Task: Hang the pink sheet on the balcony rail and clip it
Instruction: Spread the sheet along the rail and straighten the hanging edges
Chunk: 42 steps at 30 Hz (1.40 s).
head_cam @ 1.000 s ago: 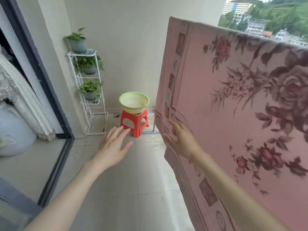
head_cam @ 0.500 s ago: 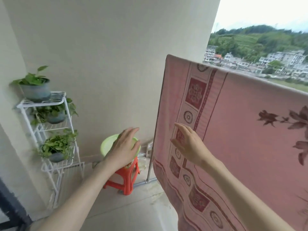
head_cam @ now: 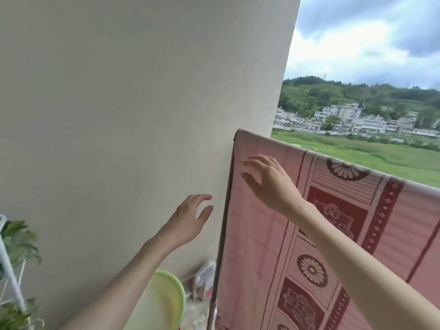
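Observation:
The pink sheet (head_cam: 266, 234), with a dark red patterned border, hangs draped over the balcony rail, and its top fold runs from upper centre to the right edge. The rail itself is hidden under the cloth. My right hand (head_cam: 269, 182) is raised in front of the sheet's top left corner, fingers spread and relaxed, holding nothing. My left hand (head_cam: 188, 220) hovers lower, just left of the sheet's hanging left edge, fingers loosely spread and empty. No clip is visible.
A plain beige wall (head_cam: 131, 115) fills the left and centre. A light green basin (head_cam: 164, 303) sits low, below my left forearm. A white plant rack with green leaves (head_cam: 16, 248) stands at the bottom left. Fields and houses lie beyond the rail.
My view has tilted upward. Both hands have risen along the sheet, the right one from its lower border to near the top left corner, the left one following beside the sheet's edge.

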### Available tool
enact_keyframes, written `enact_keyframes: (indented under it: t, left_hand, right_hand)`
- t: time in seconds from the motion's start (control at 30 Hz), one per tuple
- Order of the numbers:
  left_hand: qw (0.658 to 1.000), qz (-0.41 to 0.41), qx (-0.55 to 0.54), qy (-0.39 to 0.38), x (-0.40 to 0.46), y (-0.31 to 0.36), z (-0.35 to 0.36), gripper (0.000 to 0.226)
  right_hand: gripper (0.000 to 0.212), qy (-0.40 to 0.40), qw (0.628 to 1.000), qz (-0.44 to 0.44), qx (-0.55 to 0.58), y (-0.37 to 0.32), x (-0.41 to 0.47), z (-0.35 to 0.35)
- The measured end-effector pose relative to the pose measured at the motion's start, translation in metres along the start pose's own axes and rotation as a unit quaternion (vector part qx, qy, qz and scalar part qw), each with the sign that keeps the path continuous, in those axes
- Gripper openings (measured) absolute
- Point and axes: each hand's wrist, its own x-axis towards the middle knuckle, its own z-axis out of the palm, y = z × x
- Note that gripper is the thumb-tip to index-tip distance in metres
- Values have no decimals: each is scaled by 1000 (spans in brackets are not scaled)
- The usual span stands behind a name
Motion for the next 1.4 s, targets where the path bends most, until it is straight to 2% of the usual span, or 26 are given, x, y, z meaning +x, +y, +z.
enact_keyframes:
  t: [0.1,0.17,0.3,0.37,0.43,0.53,0.63,0.7,0.8,0.93,1.03,1.1,1.13,1.2,1.23,1.33,1.4]
  left_hand:
    - [999,28,-26,14,66,-10,-19,33]
    - [997,48,-57,19,110,-13,-23,33]
    - [989,124,-74,-33,193,-13,-14,37]
    - [981,171,-85,-42,232,-14,-6,39]
    - [972,178,-144,-53,269,-16,-1,41]
    - [947,182,-239,-111,312,-16,7,34]
    - [915,203,-333,-100,334,-14,17,14]
    - [906,222,-353,-69,341,-14,20,4]
    - [899,254,-355,-30,351,-13,14,11]
    - [875,275,-399,-4,368,-14,-8,18]
    - [868,243,-431,-30,366,-28,-3,16]
    - [862,209,-453,-89,356,-43,12,4]
    - [859,191,-459,-123,351,-50,20,13]
    - [859,175,-447,-179,342,-67,33,37]
    - [861,169,-436,-200,336,-75,40,42]
    - [864,142,-428,-225,307,-99,64,43]
    - [876,113,-421,-208,279,-117,84,36]
  right_hand:
    - [30,32,997,20,-68,9,69,6]
    - [29,31,989,68,-124,20,106,13]
    - [43,-62,956,204,-201,45,151,30]
    - [38,-85,946,241,-200,56,165,41]
    - [37,-43,946,262,-187,63,175,48]
    - [35,37,941,289,-172,63,184,54]
    - [26,71,934,295,-190,58,186,58]
    - [25,74,929,294,-212,55,189,60]
    - [26,84,927,288,-225,52,201,56]
    - [32,140,932,243,-231,47,223,53]
    - [31,97,936,241,-236,47,224,70]
    - [29,49,938,241,-242,48,215,87]
    - [33,38,937,237,-254,49,209,96]
    - [38,58,935,209,-281,48,197,111]
    - [39,81,934,189,-292,46,190,119]
    - [38,132,938,139,-288,43,159,152]
    - [38,125,949,140,-252,42,125,180]
